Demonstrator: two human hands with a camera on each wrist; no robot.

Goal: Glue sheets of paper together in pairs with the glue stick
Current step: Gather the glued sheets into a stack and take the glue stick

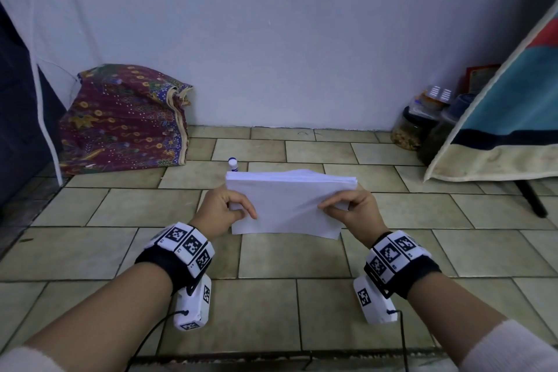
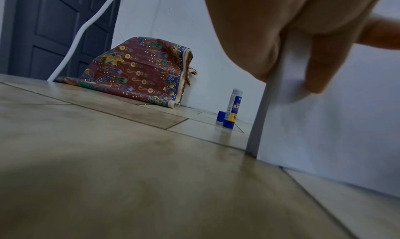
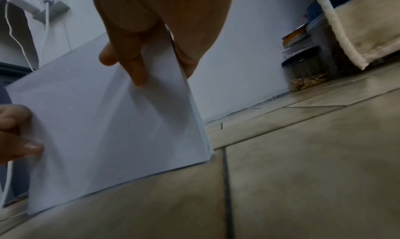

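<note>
Left hand (image 1: 222, 211) and right hand (image 1: 354, 210) each grip the paper stack (image 1: 287, 205) — glue stick (image 2: 232, 108) label unreadable.

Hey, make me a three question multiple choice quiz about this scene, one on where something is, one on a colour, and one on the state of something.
1. Where does the white and blue glue stick stand?
A. On the tiled floor beyond the paper
B. In the left hand
C. On top of the paper

2. What colour is the loose cap beside the glue stick?
A. Red
B. Blue
C. Green

3. How is the stack of white paper sheets being held?
A. Lying flat, untouched
B. Rolled into a tube
C. Upright on its lower edge, gripped at both sides

Answers:
1 A, the left wrist view shows it upright on the tiled floor, past the sheets.
2 B, a small blue cap sits next to the stick's blue base.
3 C, the left hand and right hand pinch its side edges while the bottom edge meets the tiles.
</note>
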